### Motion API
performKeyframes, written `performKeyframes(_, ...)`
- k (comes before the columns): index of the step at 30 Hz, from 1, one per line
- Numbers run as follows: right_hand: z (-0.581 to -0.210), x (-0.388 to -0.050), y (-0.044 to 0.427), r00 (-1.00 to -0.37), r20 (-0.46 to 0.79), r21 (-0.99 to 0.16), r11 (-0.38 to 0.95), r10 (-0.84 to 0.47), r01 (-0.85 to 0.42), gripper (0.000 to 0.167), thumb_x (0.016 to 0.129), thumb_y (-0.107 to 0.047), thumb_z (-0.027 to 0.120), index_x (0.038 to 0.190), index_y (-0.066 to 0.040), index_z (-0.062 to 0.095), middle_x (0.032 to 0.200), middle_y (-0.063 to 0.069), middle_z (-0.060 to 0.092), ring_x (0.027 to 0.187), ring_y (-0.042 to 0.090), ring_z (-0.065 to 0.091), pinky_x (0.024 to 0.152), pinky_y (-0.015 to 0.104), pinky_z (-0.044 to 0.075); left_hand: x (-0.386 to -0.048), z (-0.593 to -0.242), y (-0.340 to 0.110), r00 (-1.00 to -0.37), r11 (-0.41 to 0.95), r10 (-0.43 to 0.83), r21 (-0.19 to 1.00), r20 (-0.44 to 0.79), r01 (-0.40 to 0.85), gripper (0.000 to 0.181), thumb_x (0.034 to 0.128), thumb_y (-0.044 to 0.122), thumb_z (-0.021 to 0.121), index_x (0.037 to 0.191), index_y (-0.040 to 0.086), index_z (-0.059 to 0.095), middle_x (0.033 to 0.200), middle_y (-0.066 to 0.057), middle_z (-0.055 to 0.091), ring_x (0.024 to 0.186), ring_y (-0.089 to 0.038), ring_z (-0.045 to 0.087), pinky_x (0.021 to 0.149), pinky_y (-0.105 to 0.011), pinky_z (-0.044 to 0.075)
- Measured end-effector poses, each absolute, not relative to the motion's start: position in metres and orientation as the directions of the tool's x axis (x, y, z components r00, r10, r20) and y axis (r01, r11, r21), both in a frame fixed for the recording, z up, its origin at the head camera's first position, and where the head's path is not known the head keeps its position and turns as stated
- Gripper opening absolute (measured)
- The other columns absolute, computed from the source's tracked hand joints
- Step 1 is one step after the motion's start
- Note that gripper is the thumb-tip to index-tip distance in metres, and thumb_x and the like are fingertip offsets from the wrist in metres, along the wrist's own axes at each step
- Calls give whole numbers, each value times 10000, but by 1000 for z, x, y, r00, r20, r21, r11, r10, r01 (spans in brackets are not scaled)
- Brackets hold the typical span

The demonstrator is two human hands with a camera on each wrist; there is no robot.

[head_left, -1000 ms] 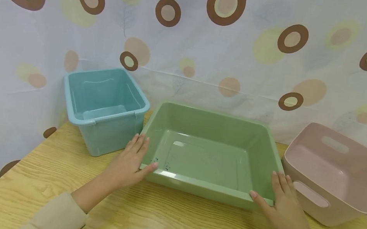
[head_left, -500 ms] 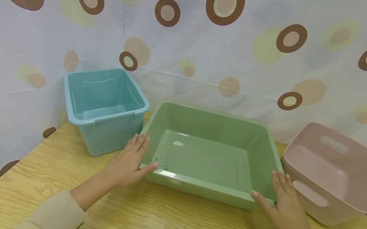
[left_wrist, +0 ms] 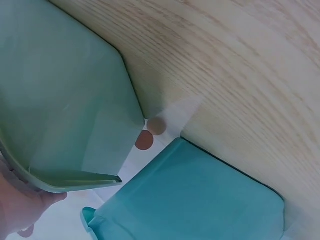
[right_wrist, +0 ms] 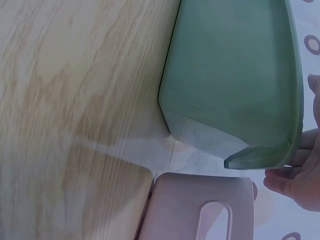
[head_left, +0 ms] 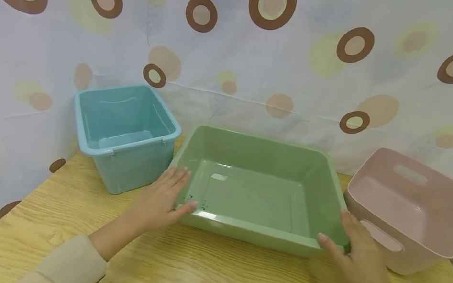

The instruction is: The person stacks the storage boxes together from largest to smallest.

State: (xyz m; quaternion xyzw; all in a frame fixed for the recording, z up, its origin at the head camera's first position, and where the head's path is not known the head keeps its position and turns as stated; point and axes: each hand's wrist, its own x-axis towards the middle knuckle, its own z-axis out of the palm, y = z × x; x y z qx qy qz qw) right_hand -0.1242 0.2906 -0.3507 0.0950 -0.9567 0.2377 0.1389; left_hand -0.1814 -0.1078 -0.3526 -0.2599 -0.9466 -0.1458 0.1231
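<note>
A rectangular green tub (head_left: 253, 198) stands between the two hands in the head view. The left hand (head_left: 161, 202) rests on its near left corner, fingers extended and thumb on the front rim. At the near right corner lies the right hand (head_left: 360, 254), fingers fairly straight, thumb beside the rim. The left wrist view shows the tub's outer wall (left_wrist: 75, 95) with the left hand (left_wrist: 20, 202) at its rim. In the right wrist view the right hand (right_wrist: 302, 165) touches the rim of the green tub (right_wrist: 230, 75). Inside, small dark marks show near the left corner.
A blue bin (head_left: 131, 167) stands left of the tub, a pink basket (head_left: 404, 234) with handle slots to its right. All three are on a wooden table (head_left: 208, 274). Behind hangs a white patterned cloth (head_left: 238, 61).
The right hand has shifted slightly right along the tub's corner, and the left fingers lie a little further over the rim. The head view has moved slightly.
</note>
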Motion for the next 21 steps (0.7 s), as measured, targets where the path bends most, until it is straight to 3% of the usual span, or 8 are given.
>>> performKeyframes(6, -352, -122, 300, -900, 420, -405, 862, -121, -305, 718, 882, -289, 613, 1403, 92, 298, 1358, 368, 372, 1226, 554, 326, 1006, 658, 225, -181, -347, -100, -811, 808, 473, 196, 344, 555, 700, 904, 439, 513, 1375, -63, 383, 1447, -217, 361, 1376, -381, 278, 1124, -470, 254)
performKeyframes(14, -350, -115, 315, -899, 431, -429, 858, -80, -282, 674, 900, -266, 591, 1403, 83, 308, 1409, 337, 332, 1280, 545, 276, 1027, 685, 143, -183, -343, -91, -782, 786, 498, 186, 374, 590, 697, 914, 439, 503, 1392, -50, 363, 1464, -201, 349, 1382, -359, 279, 1127, -454, 258)
performKeyframes(21, -346, -107, 327, -886, 460, -401, 875, -66, -273, 518, 909, -240, 578, 1324, 42, 449, 1379, 347, 361, 1285, 526, 278, 1072, 627, 146, -181, -333, -77, -790, 745, 509, 284, 341, 603, 696, 915, 406, 517, 1405, -53, 334, 1485, -199, 304, 1397, -363, 235, 1133, -472, 231)
